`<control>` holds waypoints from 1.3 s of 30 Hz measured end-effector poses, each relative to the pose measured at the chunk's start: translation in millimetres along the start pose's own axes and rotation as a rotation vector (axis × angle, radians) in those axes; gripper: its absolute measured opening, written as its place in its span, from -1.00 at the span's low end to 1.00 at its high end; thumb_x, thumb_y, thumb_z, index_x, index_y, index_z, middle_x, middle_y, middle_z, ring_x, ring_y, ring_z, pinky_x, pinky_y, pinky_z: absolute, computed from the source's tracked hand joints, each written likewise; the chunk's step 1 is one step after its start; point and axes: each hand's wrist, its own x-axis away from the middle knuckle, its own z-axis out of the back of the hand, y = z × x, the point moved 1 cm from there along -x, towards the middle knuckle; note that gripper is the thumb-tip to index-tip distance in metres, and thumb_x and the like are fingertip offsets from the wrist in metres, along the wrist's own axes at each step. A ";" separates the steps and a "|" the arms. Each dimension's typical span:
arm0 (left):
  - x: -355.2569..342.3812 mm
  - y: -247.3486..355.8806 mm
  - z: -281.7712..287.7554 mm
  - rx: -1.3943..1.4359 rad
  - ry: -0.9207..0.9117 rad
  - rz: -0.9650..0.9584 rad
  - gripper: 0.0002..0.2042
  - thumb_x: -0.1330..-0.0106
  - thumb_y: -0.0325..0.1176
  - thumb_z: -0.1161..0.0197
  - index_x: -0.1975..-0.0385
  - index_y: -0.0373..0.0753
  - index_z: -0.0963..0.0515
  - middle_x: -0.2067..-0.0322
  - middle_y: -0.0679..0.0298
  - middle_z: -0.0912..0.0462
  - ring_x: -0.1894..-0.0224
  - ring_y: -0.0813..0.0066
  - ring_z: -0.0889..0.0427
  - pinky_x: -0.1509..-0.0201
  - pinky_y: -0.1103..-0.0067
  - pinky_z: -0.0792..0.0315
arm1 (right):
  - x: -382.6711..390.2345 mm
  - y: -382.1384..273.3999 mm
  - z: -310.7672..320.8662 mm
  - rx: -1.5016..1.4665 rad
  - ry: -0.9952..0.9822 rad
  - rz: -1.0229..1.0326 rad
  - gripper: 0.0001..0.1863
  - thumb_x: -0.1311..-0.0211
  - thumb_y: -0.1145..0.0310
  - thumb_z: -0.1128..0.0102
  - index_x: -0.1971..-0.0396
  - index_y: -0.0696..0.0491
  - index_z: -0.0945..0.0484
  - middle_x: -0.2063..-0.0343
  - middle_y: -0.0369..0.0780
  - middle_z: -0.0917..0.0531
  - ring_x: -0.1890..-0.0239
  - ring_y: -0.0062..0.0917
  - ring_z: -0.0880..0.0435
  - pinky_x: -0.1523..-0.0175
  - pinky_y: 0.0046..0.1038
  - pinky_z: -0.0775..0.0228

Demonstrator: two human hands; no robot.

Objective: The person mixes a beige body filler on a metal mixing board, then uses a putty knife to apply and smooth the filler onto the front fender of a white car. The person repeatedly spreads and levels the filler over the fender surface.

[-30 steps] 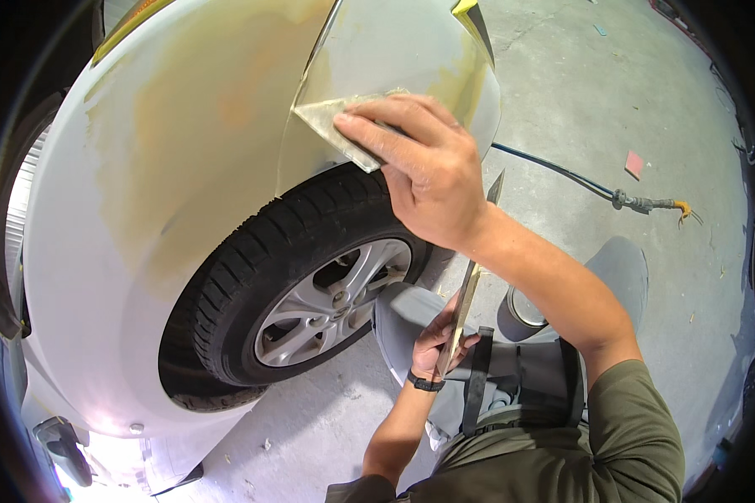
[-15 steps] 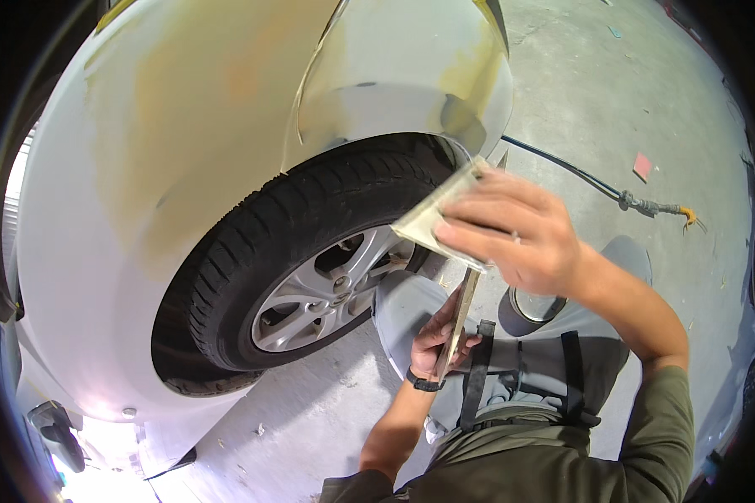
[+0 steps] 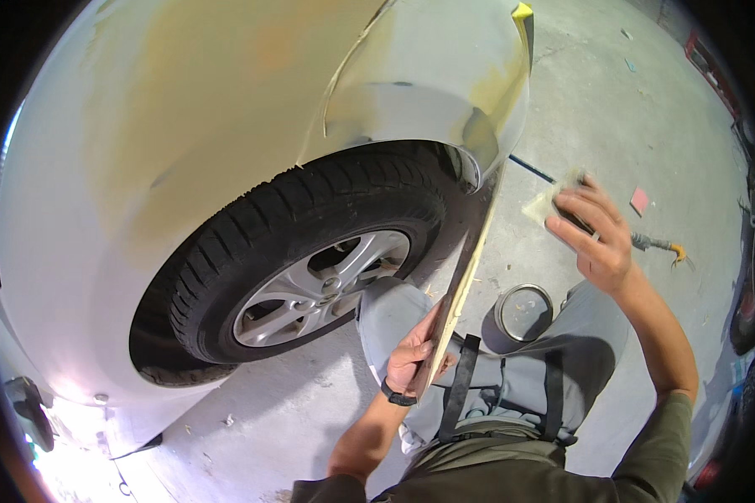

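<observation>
My left hand, with a black band at the wrist, grips the lower end of a long flat board that stands nearly edge-on to my view. Pale yellow paste lines the board's edge. To the right, my right hand is closed around a flat cream-coloured putty spreader, smeared by motion and apart from the board. In front of me a light-coloured car fender carries yellowish filler patches, and its wheel arch curves over a black tyre with a silver wheel.
A round metal tin stands on the floor by my legs. Beyond my right hand lie a dark hose with an orange-tipped fitting and a pink piece. A cable trails near the car at lower left.
My right hand with the spreader has moved right, away from the board. The board now shows more of its length, with paste along its edge. The view has shifted slightly.
</observation>
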 end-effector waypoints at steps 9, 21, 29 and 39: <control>-7.3 -25.8 49.0 -0.002 -0.031 0.016 -0.07 -0.40 -0.31 -0.38 -0.70 -0.26 0.02 -0.40 0.21 -0.53 0.04 0.36 -0.80 -0.07 0.46 -0.70 | -165.2 -30.8 -77.1 0.056 0.445 0.512 -0.72 -0.19 0.13 -0.55 0.08 -0.47 -0.86 -0.11 -0.48 -0.73 -0.21 -0.51 -0.70 -0.44 0.00 -0.50; -1.1 -21.9 53.0 -0.006 -0.017 0.018 -0.02 -0.38 -0.32 -0.40 -0.70 -0.34 0.09 -0.42 0.12 -0.49 -0.04 0.40 -0.78 -0.09 0.47 -0.74 | -183.8 -32.8 -99.6 0.059 0.521 0.534 -0.69 -0.16 0.09 -0.58 0.06 -0.53 -0.87 -0.13 -0.49 -0.77 -0.21 -0.50 -0.71 -0.45 0.01 -0.49; 0.0 -19.4 46.7 -0.048 -0.002 0.039 -0.01 -0.37 -0.30 -0.41 -0.70 -0.34 0.10 -0.40 0.12 -0.52 0.02 0.39 -0.79 -0.05 0.48 -0.74 | -177.5 -26.7 -109.6 0.070 0.548 0.503 -0.79 -0.19 0.10 -0.58 0.16 -0.39 -0.88 -0.06 -0.50 -0.75 -0.18 -0.53 -0.71 -0.45 -0.01 -0.49; -0.5 -22.8 54.6 -0.057 0.005 0.066 -0.04 -0.37 -0.33 -0.41 -0.69 -0.31 0.04 -0.38 0.14 -0.54 -0.01 0.37 -0.79 -0.06 0.45 -0.75 | -155.0 -24.3 -77.3 0.071 0.426 0.464 -0.66 -0.05 0.19 -0.59 0.10 -0.42 -0.90 -0.05 -0.37 -0.80 -0.14 -0.42 -0.75 -0.41 0.03 -0.55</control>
